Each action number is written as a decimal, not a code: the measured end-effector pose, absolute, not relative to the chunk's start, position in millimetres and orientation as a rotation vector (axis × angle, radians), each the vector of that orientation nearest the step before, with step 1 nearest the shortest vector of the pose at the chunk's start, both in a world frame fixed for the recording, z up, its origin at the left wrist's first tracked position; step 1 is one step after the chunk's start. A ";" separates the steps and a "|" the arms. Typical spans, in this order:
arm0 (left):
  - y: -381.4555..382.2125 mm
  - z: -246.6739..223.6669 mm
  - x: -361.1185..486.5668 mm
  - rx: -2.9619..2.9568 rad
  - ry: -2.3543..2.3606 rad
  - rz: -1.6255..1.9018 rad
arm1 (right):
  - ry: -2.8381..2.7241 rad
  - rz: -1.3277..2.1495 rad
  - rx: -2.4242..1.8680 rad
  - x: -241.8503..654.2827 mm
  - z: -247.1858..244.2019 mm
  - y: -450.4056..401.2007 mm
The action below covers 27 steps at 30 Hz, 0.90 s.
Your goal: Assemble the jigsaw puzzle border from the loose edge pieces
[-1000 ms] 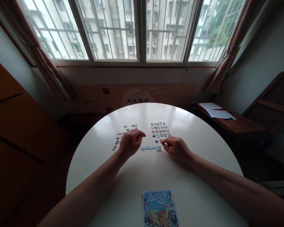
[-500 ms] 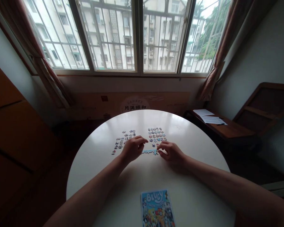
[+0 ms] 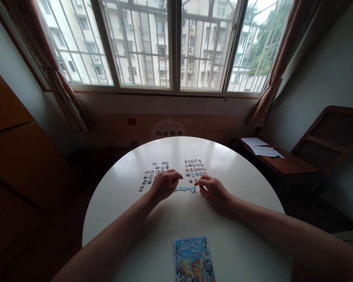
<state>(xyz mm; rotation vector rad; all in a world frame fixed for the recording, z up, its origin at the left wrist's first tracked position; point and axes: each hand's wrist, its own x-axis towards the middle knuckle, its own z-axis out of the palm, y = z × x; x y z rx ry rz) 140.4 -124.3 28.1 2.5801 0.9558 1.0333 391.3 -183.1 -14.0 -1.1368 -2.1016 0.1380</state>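
My left hand [image 3: 165,184] hovers over the table between two groups of jigsaw pieces, its fingers loosely bent and apart, nothing visible in them. It partly covers the left group of loose puzzle pieces [image 3: 148,178]. My right hand [image 3: 214,189] is at the right end of a joined strip of puzzle pieces [image 3: 184,189], with thumb and forefinger apart and no piece showing between them. Just beyond that hand lies the right group of puzzle pieces [image 3: 195,167], set out in rows.
A Bluey picture sheet [image 3: 194,258] lies at the near side of the round white table [image 3: 241,235]. On the right, a wooden chair [image 3: 294,160] carries papers [image 3: 263,149] and pens. A barred window [image 3: 176,47] with curtains stands behind.
My right thumb has drawn back slightly from the end of the joined strip. My left hand stays nearly where it was. The camera view has shifted a little.
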 end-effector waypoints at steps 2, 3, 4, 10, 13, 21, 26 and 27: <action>-124.1 26.7 140.0 2.634 0.977 0.891 | -2.115 0.146 -1.130 392.4 -15.3 -182.8; -124.0 25.7 140.1 2.658 0.963 0.828 | -2.123 0.149 -1.127 392.9 -15.8 -182.6; -123.9 24.5 140.3 2.677 0.940 0.782 | -2.132 0.150 -1.125 393.3 -16.2 -182.5; -121.4 15.6 142.3 2.711 0.869 0.620 | -2.181 0.137 -1.144 391.5 -13.8 -184.3; -119.4 13.5 142.4 2.701 0.844 0.592 | -2.208 0.119 -1.155 390.0 -11.9 -185.1; -118.7 28.5 136.2 2.770 0.826 0.588 | -2.261 0.073 -1.176 388.1 -12.0 -184.0; -118.4 35.8 135.3 2.758 0.934 0.457 | -2.272 0.081 -1.180 388.8 -13.3 -182.8; -118.9 37.2 135.5 2.761 0.954 0.430 | -2.273 0.086 -1.178 389.3 -13.2 -182.7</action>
